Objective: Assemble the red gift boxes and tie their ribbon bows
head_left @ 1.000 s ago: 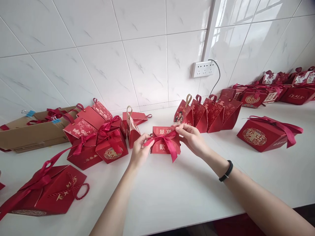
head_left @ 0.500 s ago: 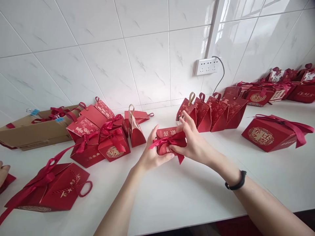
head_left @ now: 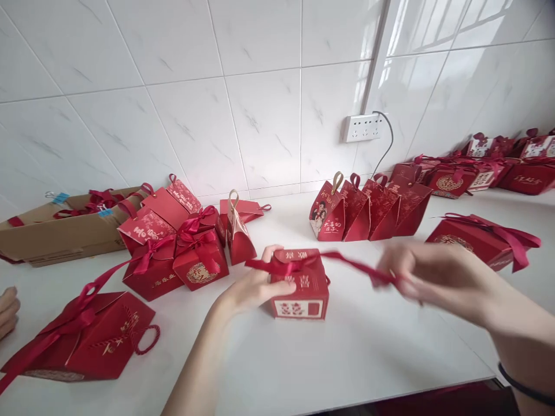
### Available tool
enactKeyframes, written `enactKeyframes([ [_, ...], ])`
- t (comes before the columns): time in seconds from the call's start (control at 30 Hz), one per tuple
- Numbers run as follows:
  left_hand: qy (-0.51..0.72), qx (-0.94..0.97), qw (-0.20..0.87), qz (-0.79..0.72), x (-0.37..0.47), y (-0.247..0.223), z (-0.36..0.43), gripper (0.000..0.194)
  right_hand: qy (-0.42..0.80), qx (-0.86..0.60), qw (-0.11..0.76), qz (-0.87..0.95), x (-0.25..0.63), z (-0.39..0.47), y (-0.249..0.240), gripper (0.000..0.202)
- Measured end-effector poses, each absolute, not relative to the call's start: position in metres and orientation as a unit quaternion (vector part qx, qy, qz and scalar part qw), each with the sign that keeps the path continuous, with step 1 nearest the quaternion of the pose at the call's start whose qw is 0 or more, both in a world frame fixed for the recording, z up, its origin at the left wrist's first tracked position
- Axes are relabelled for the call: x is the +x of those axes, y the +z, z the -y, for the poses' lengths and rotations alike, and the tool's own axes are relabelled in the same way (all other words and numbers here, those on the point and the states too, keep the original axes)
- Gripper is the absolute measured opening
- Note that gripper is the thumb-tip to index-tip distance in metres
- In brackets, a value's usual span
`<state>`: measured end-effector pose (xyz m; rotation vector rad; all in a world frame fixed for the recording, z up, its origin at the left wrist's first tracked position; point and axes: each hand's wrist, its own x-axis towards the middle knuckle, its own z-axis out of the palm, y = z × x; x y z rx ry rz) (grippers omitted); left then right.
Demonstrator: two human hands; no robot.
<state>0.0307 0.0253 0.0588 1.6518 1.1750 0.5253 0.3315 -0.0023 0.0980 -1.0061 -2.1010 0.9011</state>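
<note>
A small red gift box (head_left: 310, 289) with gold lettering and a white double-happiness panel rests on the table. My left hand (head_left: 254, 284) grips its left side, the thumb across the front edge of the lid. From the lid a dark red ribbon (head_left: 351, 263) stretches out to the right. Its far end is pinched in my right hand (head_left: 442, 283), which is blurred by motion and away from the box. A shorter ribbon tail points left over my left hand.
Red tent-shaped boxes (head_left: 329, 216) stand in a row behind. Several ribboned boxes (head_left: 202, 260) and a cardboard tray (head_left: 78, 240) are at left, with a larger red box (head_left: 108, 341) nearer. Another person's hand (head_left: 7, 312) shows at the left edge. A socket strip (head_left: 363, 128) is on the wall.
My right hand has moved from the box out to the right, drawing the ribbon taut. The bow shape on the lid is gone. The box now sits lower with its front panel showing.
</note>
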Motion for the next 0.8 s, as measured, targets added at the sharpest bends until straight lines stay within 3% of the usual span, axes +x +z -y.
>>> enactKeyframes([
  [0.07,0.181,0.713,0.455,-0.502,0.029,0.066,-0.015,0.049,0.429,-0.321,0.204,0.819,0.344,0.024,0.103,0.022],
  [0.1,0.187,0.725,0.431,-0.503,0.03,0.068,-0.011,0.048,0.43,-0.336,0.197,0.814,0.346,0.031,0.104,0.021],
  [0.23,0.329,0.706,0.392,-0.489,0.045,0.069,-0.006,0.039,0.266,-0.505,0.344,0.746,0.314,0.031,0.101,0.03],
  [0.47,0.442,0.653,0.337,-0.515,0.044,0.056,-0.011,0.042,0.19,-0.497,0.27,0.803,0.24,0.012,0.073,0.009],
  [0.6,0.37,0.707,0.25,-0.548,0.033,0.064,-0.011,0.045,0.285,-0.482,0.269,0.784,0.24,0.028,0.077,0.013],
  [0.7,0.309,0.737,0.236,-0.552,0.04,0.084,-0.014,0.049,0.425,-0.445,0.239,0.751,0.24,0.036,0.084,0.008],
  [0.8,0.296,0.752,0.232,-0.542,0.049,0.101,-0.018,0.049,0.453,-0.435,0.228,0.744,0.242,0.032,0.092,0.01],
])
